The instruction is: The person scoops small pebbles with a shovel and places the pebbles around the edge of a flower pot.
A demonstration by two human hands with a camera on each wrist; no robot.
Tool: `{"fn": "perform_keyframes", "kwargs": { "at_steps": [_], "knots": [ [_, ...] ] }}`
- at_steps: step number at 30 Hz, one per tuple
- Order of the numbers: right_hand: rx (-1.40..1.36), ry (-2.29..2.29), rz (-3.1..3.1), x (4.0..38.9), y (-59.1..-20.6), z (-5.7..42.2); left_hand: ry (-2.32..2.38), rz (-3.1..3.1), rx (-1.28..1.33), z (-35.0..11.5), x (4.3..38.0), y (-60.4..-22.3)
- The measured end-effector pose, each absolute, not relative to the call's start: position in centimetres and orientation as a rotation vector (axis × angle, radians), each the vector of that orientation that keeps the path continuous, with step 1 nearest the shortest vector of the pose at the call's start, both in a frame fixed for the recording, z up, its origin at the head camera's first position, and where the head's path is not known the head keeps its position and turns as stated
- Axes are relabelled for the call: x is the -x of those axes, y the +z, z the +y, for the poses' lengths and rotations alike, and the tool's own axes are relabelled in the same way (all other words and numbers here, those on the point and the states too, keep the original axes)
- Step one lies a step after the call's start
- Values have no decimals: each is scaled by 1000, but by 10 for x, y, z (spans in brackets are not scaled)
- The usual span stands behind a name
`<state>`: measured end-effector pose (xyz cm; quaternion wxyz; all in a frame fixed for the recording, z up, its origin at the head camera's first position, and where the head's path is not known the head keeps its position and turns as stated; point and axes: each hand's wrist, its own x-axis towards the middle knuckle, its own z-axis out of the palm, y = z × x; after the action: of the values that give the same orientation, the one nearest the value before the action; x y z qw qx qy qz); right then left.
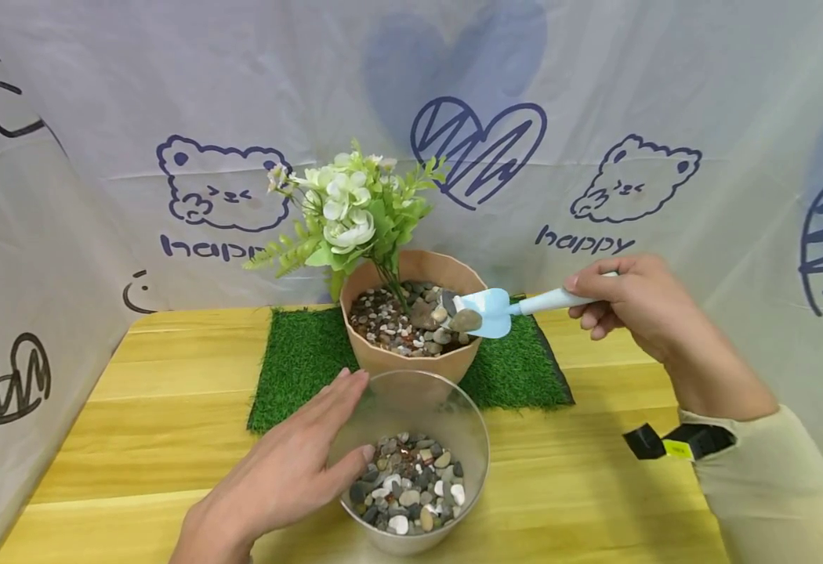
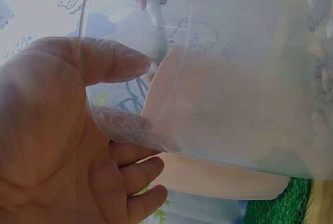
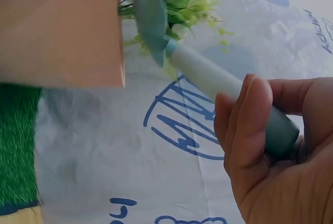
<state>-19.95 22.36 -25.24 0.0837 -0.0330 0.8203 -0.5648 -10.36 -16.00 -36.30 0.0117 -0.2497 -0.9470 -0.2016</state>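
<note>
My right hand (image 1: 626, 301) grips the pale handle of a small light-blue trowel (image 1: 492, 309). Stones lie on the trowel's blade, which tilts over the right rim of a peach flowerpot (image 1: 411, 360). In the pot stands a plant with white flowers (image 1: 348, 204), its stems among small pebbles (image 1: 376, 317). In front of the pot is a clear plastic bucket (image 1: 480, 462), partly filled with mixed stones (image 1: 411, 486). My left hand (image 1: 291, 462) holds its left rim, thumb inside and fingers outside. The right wrist view shows curled fingers (image 3: 252, 114) round the handle.
A green artificial-grass mat (image 1: 299, 368) lies under the pot on a yellow wooden table (image 1: 150, 423). Behind hangs a pale cloth (image 1: 355, 94) with drawn bears and hearts. The bucket stands close in front of the pot.
</note>
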Motion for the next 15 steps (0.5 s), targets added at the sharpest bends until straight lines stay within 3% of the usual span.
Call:
{"fn": "perform_keyframes", "kwargs": {
  "at_steps": [15],
  "knots": [
    [2, -1477, 2634, 207, -256, 216, -635, -2971, 783, -161, 104, -363]
  ]
}}
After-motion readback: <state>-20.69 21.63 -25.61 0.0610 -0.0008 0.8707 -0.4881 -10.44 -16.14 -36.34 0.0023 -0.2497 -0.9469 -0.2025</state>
